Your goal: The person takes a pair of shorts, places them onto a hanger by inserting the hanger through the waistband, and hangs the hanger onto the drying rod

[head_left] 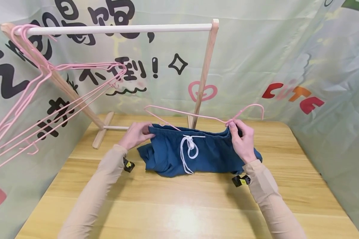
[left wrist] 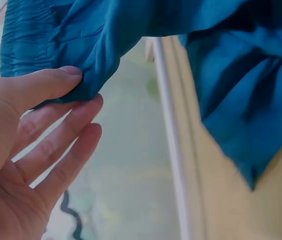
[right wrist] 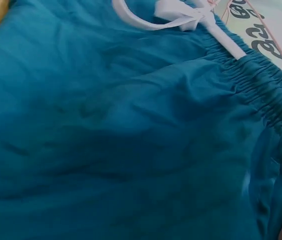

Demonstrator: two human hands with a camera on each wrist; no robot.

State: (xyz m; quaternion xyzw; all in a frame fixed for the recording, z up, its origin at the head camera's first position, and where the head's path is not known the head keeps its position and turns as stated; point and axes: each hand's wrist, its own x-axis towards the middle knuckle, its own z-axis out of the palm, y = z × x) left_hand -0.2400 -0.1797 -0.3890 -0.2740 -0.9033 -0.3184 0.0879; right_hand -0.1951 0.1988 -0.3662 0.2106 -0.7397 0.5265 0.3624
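Observation:
A pair of blue shorts (head_left: 212, 154) with a gathered elastic waistband and a tied white drawstring (head_left: 189, 143) is held up by the waist over the table. My left hand (head_left: 136, 135) pinches the left end of the waistband between thumb and fingers; the left wrist view shows the thumb on the cloth (left wrist: 61, 30). At the other end, my right hand (head_left: 241, 139) pinches the waistband together with the neck of a pink hanger (head_left: 197, 116). The hanger's left arm dips behind the front waistband, its lower part hidden. Only a fingertip of the right hand shows in the right wrist view.
Behind and to the left stands a wooden rack with a white rail (head_left: 119, 29). Several pink hangers (head_left: 48, 66) hang at the rail's left end. A printed curtain (head_left: 251, 59) surrounds the wooden table (head_left: 179, 205) at the back and sides.

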